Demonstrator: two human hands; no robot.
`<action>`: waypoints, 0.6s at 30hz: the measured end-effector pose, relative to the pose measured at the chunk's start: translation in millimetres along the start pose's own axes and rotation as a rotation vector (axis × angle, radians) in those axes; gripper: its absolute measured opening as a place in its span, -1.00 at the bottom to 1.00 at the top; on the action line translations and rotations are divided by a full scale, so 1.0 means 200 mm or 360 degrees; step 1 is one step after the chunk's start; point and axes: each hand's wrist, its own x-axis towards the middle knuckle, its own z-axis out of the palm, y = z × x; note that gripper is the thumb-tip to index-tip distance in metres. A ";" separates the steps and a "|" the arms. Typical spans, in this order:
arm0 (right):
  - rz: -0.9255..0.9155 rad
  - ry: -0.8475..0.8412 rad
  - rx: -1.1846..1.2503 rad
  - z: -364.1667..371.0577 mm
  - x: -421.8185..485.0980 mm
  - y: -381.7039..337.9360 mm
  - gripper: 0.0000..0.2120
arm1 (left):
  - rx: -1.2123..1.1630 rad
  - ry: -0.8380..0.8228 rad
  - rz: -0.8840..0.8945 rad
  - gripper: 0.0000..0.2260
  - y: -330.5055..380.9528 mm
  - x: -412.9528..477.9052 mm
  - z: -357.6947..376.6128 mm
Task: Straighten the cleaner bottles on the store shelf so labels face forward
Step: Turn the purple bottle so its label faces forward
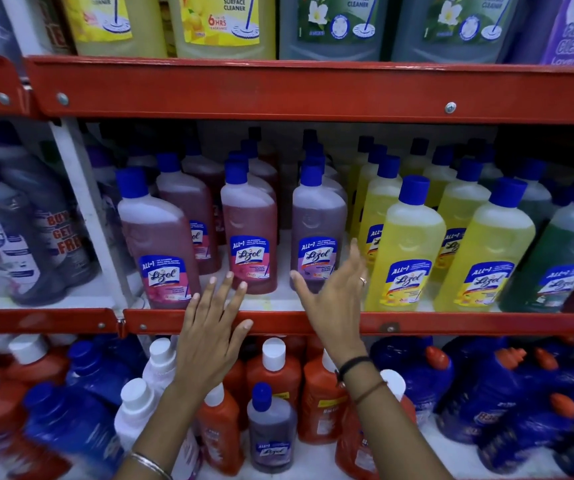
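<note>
On the middle shelf stand rows of blue-capped cleaner bottles with labels toward me: a pink one (161,237) at the left, a second pink one (249,233), a purple one (318,226), then yellow ones (407,247) and a green one (555,258) at the right. My left hand (211,327) hovers open with spread fingers in front of the shelf lip, just below the two pink bottles. My right hand (336,296) is open, palm left, thumb before the purple bottle's base, fingers between it and the yellow bottle. Neither hand holds anything.
Red metal shelf rails (278,90) cross above and below (452,322) the row. Large yellow, green and lavender cleaner jugs (223,26) sit above. Below are orange, blue and white bottles (273,372). Grey bottles (19,237) stand beyond a white upright at left.
</note>
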 end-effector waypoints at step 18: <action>0.0287 -0.0093 -0.0487 0.09 0.07 -0.03 0.06 | 0.0067 0.0048 -0.0004 -0.43 -0.04 -0.03 0.03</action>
